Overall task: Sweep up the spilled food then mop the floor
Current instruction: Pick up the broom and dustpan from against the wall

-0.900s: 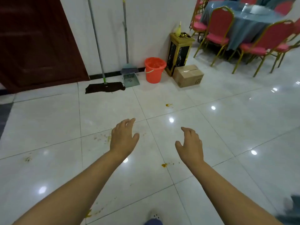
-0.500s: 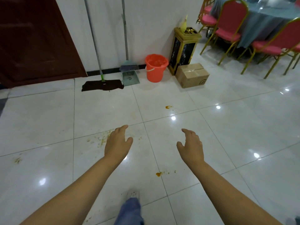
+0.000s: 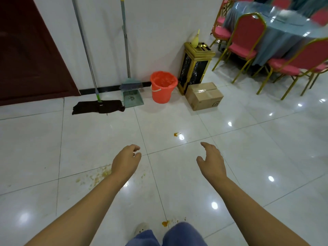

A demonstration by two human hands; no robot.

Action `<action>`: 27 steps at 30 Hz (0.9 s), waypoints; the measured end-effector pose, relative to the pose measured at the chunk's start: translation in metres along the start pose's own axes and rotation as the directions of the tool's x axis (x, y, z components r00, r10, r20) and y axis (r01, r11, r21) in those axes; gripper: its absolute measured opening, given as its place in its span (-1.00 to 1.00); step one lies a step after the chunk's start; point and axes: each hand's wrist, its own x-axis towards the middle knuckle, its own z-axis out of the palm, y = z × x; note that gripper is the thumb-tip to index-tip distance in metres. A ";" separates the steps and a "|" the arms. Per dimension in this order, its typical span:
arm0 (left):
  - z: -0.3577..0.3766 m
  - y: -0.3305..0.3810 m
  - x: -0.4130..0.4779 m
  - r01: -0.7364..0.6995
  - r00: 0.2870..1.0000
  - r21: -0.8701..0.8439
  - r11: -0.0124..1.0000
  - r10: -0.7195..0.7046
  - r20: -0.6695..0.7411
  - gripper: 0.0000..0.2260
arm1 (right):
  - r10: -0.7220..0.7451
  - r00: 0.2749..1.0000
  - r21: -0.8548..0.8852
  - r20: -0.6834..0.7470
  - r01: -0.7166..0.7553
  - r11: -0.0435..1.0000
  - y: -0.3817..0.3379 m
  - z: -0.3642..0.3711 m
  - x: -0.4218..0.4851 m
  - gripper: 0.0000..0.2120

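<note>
Head camera view, looking forward and down. Both bare arms reach out over a glossy white tiled floor (image 3: 266, 148). The left hand (image 3: 125, 162) hangs in the air with fingers loosely bent and thumb near the fingertips, holding nothing. The right hand (image 3: 212, 161) is beside it, well apart, with fingers relaxed and slightly spread and nothing in it.

The spilled food lies on the floor in three places: yellowish crumbs (image 3: 95, 176) just left of the left wrist, a small orange spot (image 3: 176, 134) ahead between the hands, and an orange blob (image 3: 165, 223) near the person's white shoe (image 3: 142, 228) and blue trouser legs (image 3: 181, 233).

Farther ahead, against the white wall, a mop (image 3: 98, 107) leans with its dark cloth head flat on the floor. Just right of it stands a broom (image 3: 131, 85), upright above a grey-green dustpan (image 3: 132, 99). Next come an orange bucket (image 3: 162, 87), a black and gold bin (image 3: 195, 68) and a cardboard box (image 3: 204, 95). A dark red door (image 3: 26, 50) fills the far left. At the upper right, red chairs (image 3: 246, 38) with gold frames surround a table (image 3: 276, 23) under a blue-grey cloth.
</note>
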 end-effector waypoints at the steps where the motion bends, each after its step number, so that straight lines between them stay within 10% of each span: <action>1: 0.000 0.005 0.012 0.005 1.000 -0.002 1.000 -0.005 -0.001 -0.75 | -0.003 1.000 0.006 0.000 0.003 1.000 -0.002 -0.002 0.014 -0.50; 27: 0.051 0.197 0.421 0.264 0.920 -0.155 0.952 -0.297 -0.255 -0.79 | -0.366 0.877 0.070 0.311 0.362 0.929 -0.054 -0.026 0.558 -0.50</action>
